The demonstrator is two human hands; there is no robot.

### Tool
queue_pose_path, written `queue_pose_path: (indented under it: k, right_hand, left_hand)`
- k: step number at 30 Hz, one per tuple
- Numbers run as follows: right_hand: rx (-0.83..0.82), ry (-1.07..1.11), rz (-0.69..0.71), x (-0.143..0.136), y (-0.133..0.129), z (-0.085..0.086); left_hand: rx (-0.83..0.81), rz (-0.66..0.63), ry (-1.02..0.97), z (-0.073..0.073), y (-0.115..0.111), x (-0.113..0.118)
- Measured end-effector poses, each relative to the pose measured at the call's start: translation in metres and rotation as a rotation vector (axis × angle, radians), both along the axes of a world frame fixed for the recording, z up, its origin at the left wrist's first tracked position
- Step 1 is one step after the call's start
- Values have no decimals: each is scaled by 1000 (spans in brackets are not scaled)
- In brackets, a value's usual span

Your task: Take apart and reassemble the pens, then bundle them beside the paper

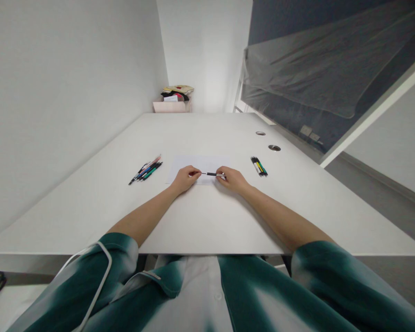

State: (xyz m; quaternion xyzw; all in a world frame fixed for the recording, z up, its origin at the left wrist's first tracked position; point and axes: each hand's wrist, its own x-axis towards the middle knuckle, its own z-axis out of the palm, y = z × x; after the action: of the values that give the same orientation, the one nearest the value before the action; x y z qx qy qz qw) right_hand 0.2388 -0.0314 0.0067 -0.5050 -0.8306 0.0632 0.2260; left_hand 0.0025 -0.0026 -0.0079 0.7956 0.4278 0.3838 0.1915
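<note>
Over a white sheet of paper on the white table, my two hands face each other. My left hand pinches a thin dark piece, which points to the right. Closed around a pen with a dark front part is my right hand; the pen points left. A small gap shows between the thin piece and the pen. To the left lies a bunch of several pens; a row of several markers lies to the right.
Two round holes are set in the table at the right. A pale box with cloths in it stands beyond the far edge. Walls rise at the left and back, with a plastic-covered dark panel at the right.
</note>
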Motion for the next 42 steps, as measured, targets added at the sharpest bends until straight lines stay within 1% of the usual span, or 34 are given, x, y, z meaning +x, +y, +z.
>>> queue_pose_path:
  k: [3,5,7,9,10,12,16,19,22,25,28,30,32,34,39,42]
  right_hand:
    - [-34,-32,-76,16,5,4]
    - [-42,-32,-159,29,10,4]
    - [-24,-7,-262,40,16,2]
    - [-2,24,-309,43,21,-3]
    - [11,39,-290,42,23,-6]
    - [28,62,-203,34,26,-10]
    - [1,62,-93,12,27,-15]
    - [-26,14,-55,5,27,-17]
    - [-10,20,-29,7,27,-19]
    - [101,81,-1,8,25,-19]
    - [199,94,95,4,21,-18]
    - [223,73,166,-1,19,-17]
    - [223,49,204,-4,18,-16]
    - [215,22,194,-3,19,-16]
    - [190,-75,37,6,21,-16]
    - [194,-79,19,6,18,-15]
  left_hand:
    - [-7,41,-34,-1,7,-10]
    - [-30,76,-64,-1,12,-16]
    - [-61,110,-94,-2,15,-20]
    - [-82,122,-99,-3,16,-21]
    - [-82,118,-90,-3,16,-20]
    - [-60,94,-49,-2,13,-18]
    - [35,12,88,2,4,-12]
    - [91,-50,192,4,-1,-8]
    - [122,-60,251,5,-3,-6]
    - [123,-56,267,6,-4,-6]
    - [121,-57,225,7,-7,-4]
    - [118,-60,176,8,-10,-1]
    - [108,-67,147,8,-11,1]
    - [98,-57,146,8,-11,1]
    - [95,55,211,6,-2,-7]
    - [102,46,240,6,0,-8]
